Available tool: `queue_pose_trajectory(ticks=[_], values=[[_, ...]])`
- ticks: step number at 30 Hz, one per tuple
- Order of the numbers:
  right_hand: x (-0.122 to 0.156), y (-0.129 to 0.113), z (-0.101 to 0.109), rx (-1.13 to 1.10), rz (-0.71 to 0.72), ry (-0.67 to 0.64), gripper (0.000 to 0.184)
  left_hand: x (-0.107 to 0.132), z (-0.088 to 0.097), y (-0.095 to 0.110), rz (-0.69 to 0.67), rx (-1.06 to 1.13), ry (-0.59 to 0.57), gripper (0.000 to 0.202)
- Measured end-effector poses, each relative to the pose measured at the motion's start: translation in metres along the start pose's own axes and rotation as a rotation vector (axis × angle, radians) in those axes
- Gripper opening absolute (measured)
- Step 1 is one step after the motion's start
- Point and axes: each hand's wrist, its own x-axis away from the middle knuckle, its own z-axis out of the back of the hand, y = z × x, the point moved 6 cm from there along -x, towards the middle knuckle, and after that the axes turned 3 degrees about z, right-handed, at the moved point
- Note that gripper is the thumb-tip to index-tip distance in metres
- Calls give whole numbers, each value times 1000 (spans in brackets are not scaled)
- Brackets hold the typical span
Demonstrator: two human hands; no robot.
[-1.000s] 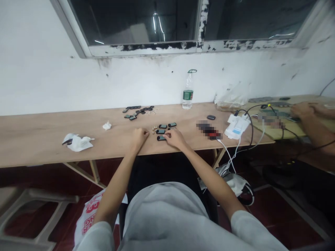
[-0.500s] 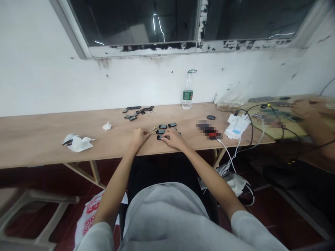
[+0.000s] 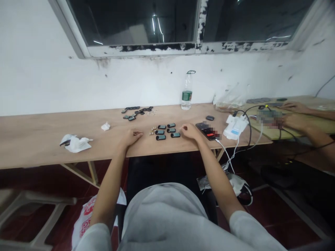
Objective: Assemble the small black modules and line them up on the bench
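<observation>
My left hand (image 3: 131, 136) rests on the wooden table (image 3: 39, 143) near its front edge, fingers curled loosely, nothing visible in it. My right hand (image 3: 189, 131) lies to the right of several small black parts with bluish faces (image 3: 167, 131), fingers curled in, apart from them. Tiny pale pieces (image 3: 152, 131) lie between the left hand and the black parts. A phone (image 3: 206, 129) lies just right of my right hand.
More black parts (image 3: 136, 112) sit further back. Crumpled white tissue (image 3: 75, 143) and a small wad (image 3: 105, 126) lie at left. A water bottle (image 3: 186, 91) stands by the wall. A white charger with cables (image 3: 236, 127) and another person's hands (image 3: 293, 116) are at right.
My right hand has drawn away from the black parts to their right, uncovering them. My left hand slid slightly left. The other person's hands shifted on the far table.
</observation>
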Motion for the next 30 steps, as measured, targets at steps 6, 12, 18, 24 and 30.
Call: queue_pose_trajectory(ticks=[6,12,18,24,30], values=[[3,13,-5,-38,-92,-49,24,-2,-2,2,-58,55,-45,40],[4,9,-10,39,-114,-65,23,3,-5,15,-73,30,-56,38],[4,8,-11,50,-123,-57,23,5,-5,19,-83,-7,-51,36],[5,7,-10,29,-134,-65,22,6,-5,20,-86,-50,-59,37],[4,7,-11,29,-107,-57,21,7,-7,22,-121,-105,-56,41]])
